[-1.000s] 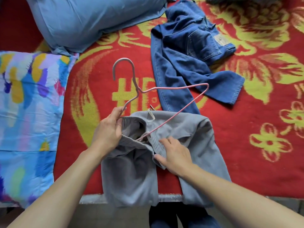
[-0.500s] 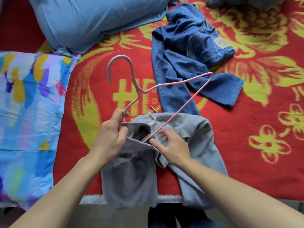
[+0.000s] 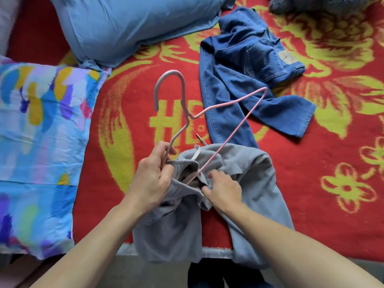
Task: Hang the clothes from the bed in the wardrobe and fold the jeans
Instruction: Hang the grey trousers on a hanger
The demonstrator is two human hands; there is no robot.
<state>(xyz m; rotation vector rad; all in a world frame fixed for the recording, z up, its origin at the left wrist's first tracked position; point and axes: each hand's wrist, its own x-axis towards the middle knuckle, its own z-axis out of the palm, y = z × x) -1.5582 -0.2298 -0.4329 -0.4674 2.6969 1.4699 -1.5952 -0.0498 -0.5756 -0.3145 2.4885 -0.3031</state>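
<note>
Grey sweatpants [image 3: 245, 183] lie at the near edge of the bed, legs hanging over it. A pink wire hanger [image 3: 226, 125] is tilted up with its lower bar pushed into the waistband opening. My left hand [image 3: 153, 179] grips the hanger's left arm together with the waistband edge. My right hand [image 3: 223, 191] pinches the waistband fabric just right of the hanger bar. Blue jeans [image 3: 245, 65] lie crumpled on the red blanket beyond the hanger.
A red and yellow blanket [image 3: 332, 163] covers the bed. A blue pillow [image 3: 128, 26] sits at the back left, a multicoloured pillow [image 3: 37, 142] at the left. Another grey garment [image 3: 315, 3] shows at the top edge. The bed's metal rail [image 3: 216, 252] runs along the near side.
The hanger's bar has slid deeper into the waistband and its hook has tipped upward. My right hand moved up from the fabric below to the waistband opening.
</note>
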